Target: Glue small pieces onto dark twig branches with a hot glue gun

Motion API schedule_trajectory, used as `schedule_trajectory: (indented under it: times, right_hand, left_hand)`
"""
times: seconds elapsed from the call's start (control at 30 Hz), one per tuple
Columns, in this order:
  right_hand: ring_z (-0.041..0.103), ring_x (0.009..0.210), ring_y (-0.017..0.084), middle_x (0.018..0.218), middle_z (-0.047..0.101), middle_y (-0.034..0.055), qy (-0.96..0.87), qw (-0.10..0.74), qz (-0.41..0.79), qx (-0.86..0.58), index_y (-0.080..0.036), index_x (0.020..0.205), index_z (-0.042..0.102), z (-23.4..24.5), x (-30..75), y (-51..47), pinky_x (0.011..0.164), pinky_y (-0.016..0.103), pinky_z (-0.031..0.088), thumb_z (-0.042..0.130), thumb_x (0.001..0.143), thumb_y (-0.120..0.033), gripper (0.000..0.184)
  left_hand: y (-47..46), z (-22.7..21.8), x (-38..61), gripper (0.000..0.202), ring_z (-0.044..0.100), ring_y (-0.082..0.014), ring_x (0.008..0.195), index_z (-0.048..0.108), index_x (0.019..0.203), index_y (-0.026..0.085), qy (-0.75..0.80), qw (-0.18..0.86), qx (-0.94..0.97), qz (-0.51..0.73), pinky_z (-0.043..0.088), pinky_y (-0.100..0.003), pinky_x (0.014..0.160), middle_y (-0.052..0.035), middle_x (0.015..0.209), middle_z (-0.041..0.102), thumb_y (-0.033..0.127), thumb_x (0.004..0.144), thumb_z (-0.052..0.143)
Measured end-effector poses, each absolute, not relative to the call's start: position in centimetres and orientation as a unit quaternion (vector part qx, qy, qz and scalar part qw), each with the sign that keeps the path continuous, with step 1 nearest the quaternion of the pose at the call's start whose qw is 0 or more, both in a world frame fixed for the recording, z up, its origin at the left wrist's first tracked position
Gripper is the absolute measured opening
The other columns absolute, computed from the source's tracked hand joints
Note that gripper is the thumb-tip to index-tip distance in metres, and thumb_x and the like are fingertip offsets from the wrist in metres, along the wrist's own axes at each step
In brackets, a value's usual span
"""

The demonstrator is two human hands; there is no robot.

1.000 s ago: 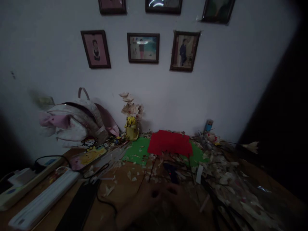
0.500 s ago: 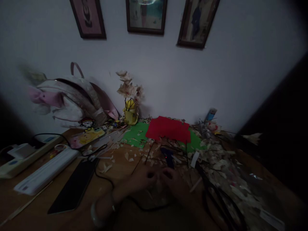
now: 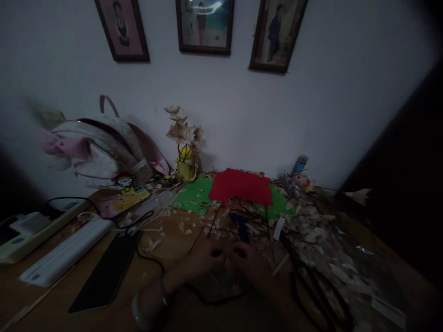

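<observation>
Close together over the near middle of the table are my left hand [image 3: 207, 257] and my right hand [image 3: 246, 256]. Thumb and fingers curl round on each, pinched at the tips. Something pale and thin seems to lie between them, but it is too dark to make out. A bangle circles my left wrist. Just beyond my right hand lies a dark blue glue gun [image 3: 242, 230] with a small red light. Thin dark stems [image 3: 213, 221] lie beyond my left hand. A black cable [image 3: 221, 302] runs beneath my wrists.
Pale scraps [image 3: 314, 235] cover the right side. Red sheets [image 3: 238, 186] overlap green sheets [image 3: 194, 196] at the back. Dark-handled scissors [image 3: 311, 276] lie right. On the left are a black tablet-like slab [image 3: 107, 272], a power strip [image 3: 41, 230], a backpack [image 3: 104, 143] and a yellow flower pot [image 3: 187, 169].
The camera view has shifted slightly, so the picture frames sit lower and further left. Both hands keep nearly the same pinched pose.
</observation>
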State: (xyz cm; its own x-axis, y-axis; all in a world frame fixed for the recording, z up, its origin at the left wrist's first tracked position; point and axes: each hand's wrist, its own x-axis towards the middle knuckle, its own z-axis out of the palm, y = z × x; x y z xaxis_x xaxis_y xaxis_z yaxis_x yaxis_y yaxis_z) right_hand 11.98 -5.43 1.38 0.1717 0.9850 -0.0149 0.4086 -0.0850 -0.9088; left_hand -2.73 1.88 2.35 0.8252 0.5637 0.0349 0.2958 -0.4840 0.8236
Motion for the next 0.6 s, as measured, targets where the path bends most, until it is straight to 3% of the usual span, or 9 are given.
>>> schedule_trajectory:
  times: [0.2,0.37,0.6]
  right_hand:
    - [0.053,0.071,0.015,0.069,0.059,0.0005,-0.531,0.424,0.331,-0.655,-0.015,0.07,0.058,2.5,12.3,-5.8,0.063,0.023,0.039,0.049,0.071,-0.032,0.02]
    - [0.051,0.063,0.013,0.058,0.054,-0.0012,-0.552,0.369,0.324,-0.674,-0.014,0.062,0.059,2.9,11.9,-5.9,0.052,0.021,0.033,0.041,0.078,-0.039,0.034]
    - [0.056,0.07,0.015,0.071,0.061,0.0014,-0.553,0.405,0.353,-0.637,-0.015,0.076,0.062,2.5,11.5,-5.8,0.062,0.022,0.04,0.047,0.076,-0.047,0.036]
  left_hand:
    - [2.3,2.3,-2.8,0.022,0.044,-0.0106,0.058,0.061,0.065,0.014,0.272,0.478,0.817,0.174,0.036,-0.018,0.055,0.0022,0.06,0.055,0.019,0.072,0.041]
    - [2.2,2.1,-2.9,0.027,0.048,-0.0126,0.063,0.063,0.069,0.014,0.258,0.489,0.816,0.171,0.038,-0.019,0.059,0.0003,0.063,0.058,0.028,0.077,0.042]
    - [2.1,2.3,-2.9,0.031,0.052,-0.0145,0.07,0.065,0.077,0.014,0.247,0.507,0.806,0.181,0.04,-0.021,0.065,-0.002,0.073,0.063,0.035,0.08,0.042]
